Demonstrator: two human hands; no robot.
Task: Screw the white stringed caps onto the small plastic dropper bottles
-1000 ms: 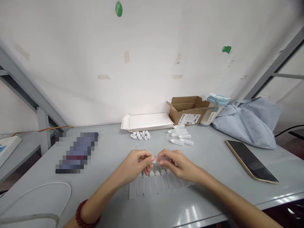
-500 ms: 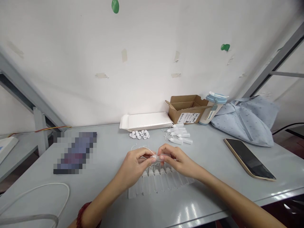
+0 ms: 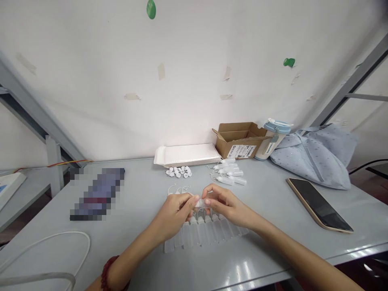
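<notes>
Just above the desk, my left hand (image 3: 174,212) is closed on the neck end of a small translucent plastic bottle (image 3: 200,203). The body of that bottle is pinched between the thumb and fingers of my right hand (image 3: 222,203). My fingers cover much of it, so its cap cannot be made out. Below my hands lies a row of similar plastic bottles (image 3: 198,235), side by side, with white necks and thin looped strings. Behind them a pile of small white caps (image 3: 178,172) sits on the desk, and several more bottles with strings (image 3: 228,171) lie to its right.
At the wall stand a white padded packet (image 3: 188,154), an open cardboard box (image 3: 242,141) and a blue-lidded cup (image 3: 271,139). A pale blue cloth bag (image 3: 315,157) and a phone (image 3: 319,205) are at right. A pixelated dark item (image 3: 98,194) and a white cable (image 3: 86,246) are at left.
My left hand's thumb has moved up and its fingers have curled further around the bottle's neck end. My right hand has hardly moved. The view has shifted slightly.
</notes>
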